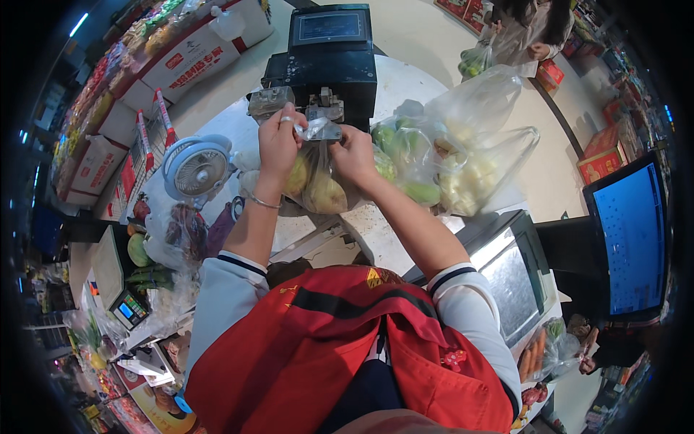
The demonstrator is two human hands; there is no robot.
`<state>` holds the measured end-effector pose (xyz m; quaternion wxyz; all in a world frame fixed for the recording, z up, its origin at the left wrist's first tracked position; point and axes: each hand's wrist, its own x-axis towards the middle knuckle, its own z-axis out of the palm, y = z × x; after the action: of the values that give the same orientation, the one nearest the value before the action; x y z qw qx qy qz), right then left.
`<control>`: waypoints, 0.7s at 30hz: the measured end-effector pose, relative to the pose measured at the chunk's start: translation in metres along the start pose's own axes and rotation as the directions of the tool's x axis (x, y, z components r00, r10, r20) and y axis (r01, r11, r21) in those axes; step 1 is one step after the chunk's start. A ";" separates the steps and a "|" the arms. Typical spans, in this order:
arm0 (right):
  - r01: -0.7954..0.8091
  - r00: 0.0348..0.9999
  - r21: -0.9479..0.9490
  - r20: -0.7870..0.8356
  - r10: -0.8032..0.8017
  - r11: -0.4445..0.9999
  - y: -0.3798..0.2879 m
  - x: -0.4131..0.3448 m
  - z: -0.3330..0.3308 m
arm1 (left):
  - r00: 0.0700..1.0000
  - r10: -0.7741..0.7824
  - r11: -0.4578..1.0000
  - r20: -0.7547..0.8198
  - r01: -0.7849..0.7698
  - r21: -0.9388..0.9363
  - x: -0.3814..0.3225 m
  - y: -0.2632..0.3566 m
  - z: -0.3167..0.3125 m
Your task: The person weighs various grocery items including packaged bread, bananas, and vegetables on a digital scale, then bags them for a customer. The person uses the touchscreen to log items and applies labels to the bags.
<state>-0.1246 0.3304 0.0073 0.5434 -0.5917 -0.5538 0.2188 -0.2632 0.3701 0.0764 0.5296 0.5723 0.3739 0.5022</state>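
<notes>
A clear plastic bag [325, 190] with rounded yellow-brown produce lies on the white counter before me. My left hand [279, 138], with a ring and a bangle, grips the bag's gathered top. From the other side my right hand [355, 157] pinches the bag's neck next to a small grey plate. Both hands are just in front of the metal mechanism [325, 106] of a black machine [331, 59] with a screen. Right of my right hand sit bags of green vegetables [401, 141] and a bag of pale yellow chunks [469, 182].
A white-blue fan [195, 168] stands left on the counter [401, 76]. A scale [116, 276] and bagged vegetables [184, 230] are farther left. On the right are a glass-topped unit [504, 276], a monitor [629, 238] and bagged carrots [534, 352]. Across the counter, a person [537, 38] holds a bag.
</notes>
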 end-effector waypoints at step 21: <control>0.047 0.989 -0.192 -0.126 -0.072 0.980 -0.009 -0.051 -0.077 | 0.748 -0.064 0.896 0.661 -0.249 0.368 -0.003 0.054 0.063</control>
<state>-0.0765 0.2516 0.0219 0.5268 -0.6368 -0.5523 0.1095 -0.2085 0.3441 0.1333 0.4594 0.8330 0.2358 0.1986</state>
